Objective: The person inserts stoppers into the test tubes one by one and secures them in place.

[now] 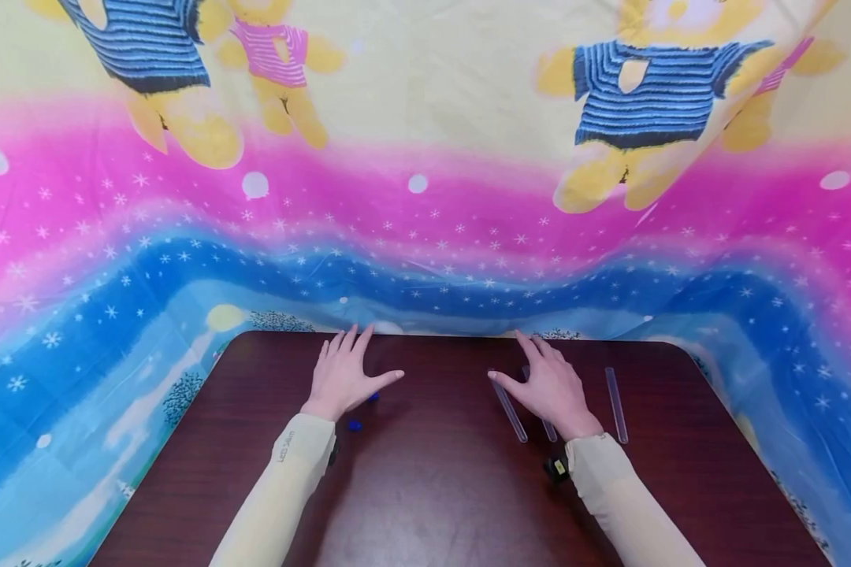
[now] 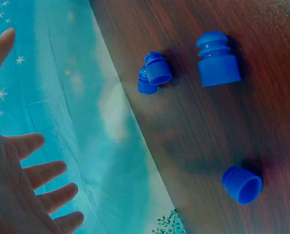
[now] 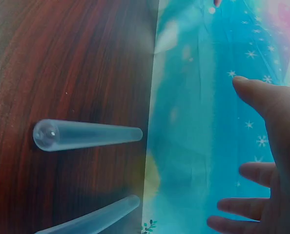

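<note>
My left hand (image 1: 339, 378) is over the left part of the table with fingers spread and thumb out, holding nothing. Several ribbed blue test tube caps (image 2: 219, 68) lie near it, most of them hidden behind the hand and sleeve in the head view. One cap (image 2: 242, 185) is tipped with its hollow end showing. On the other side, my right hand (image 1: 551, 387) hovers with fingers extended and nothing in it. Below it are two clear test tubes (image 1: 512, 413), partly covered by the hand. A third test tube (image 1: 615, 405) lies to its right.
The dark wooden table (image 1: 425, 488) has its far edge just beyond my fingertips. Behind and around it hangs a printed cloth (image 1: 425, 220) with bears and snowflakes. A dark wrist strap (image 1: 557, 469) shows at the right cuff.
</note>
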`<state>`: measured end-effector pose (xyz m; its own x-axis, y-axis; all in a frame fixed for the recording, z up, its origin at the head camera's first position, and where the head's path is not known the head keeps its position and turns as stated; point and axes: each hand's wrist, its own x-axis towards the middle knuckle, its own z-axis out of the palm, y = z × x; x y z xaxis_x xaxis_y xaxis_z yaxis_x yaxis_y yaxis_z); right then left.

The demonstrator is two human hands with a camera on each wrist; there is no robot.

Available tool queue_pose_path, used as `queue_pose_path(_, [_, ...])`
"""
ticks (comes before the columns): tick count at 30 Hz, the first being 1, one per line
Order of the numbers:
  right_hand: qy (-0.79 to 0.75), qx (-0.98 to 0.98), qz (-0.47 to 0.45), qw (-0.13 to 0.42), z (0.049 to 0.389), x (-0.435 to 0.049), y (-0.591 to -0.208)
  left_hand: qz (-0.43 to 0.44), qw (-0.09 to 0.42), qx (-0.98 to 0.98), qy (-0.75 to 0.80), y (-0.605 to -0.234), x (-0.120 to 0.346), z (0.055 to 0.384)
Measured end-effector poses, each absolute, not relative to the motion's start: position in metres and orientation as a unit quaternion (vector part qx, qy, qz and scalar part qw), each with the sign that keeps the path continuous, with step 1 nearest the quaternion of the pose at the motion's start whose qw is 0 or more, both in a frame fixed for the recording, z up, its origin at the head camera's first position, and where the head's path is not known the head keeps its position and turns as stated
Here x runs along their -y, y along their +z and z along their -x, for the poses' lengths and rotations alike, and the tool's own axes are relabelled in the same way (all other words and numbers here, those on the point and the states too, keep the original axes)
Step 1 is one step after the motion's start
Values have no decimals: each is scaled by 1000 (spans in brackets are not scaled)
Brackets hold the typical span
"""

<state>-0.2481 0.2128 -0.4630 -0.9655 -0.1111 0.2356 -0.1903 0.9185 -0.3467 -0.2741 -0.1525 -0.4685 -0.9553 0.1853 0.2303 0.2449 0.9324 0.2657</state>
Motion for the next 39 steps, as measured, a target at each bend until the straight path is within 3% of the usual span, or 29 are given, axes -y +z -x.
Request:
queue_pose_path(18, [206,972,-72,87,239,-214,-476,94,70,978,-172,-480,154,271])
queue_pose_path(39, [214,971,-68,76,233,-207,-492,90,77,977,-176,-494,150,270])
